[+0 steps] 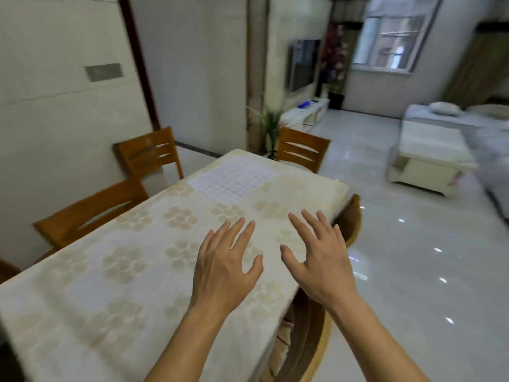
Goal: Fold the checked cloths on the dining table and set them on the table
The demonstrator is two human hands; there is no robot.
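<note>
Blurring checked cloth (233, 180) behind hands (271, 264)

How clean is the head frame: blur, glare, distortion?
Head view: motion blur overall, worst at the edges; the checked cloth reads soft, its grid smeared. Both open hands, left hand and right hand, are the sharpest parts. Point glare spots on the glossy floor; the window is bright. Wide-angle bending tilts walls and the table.
</note>
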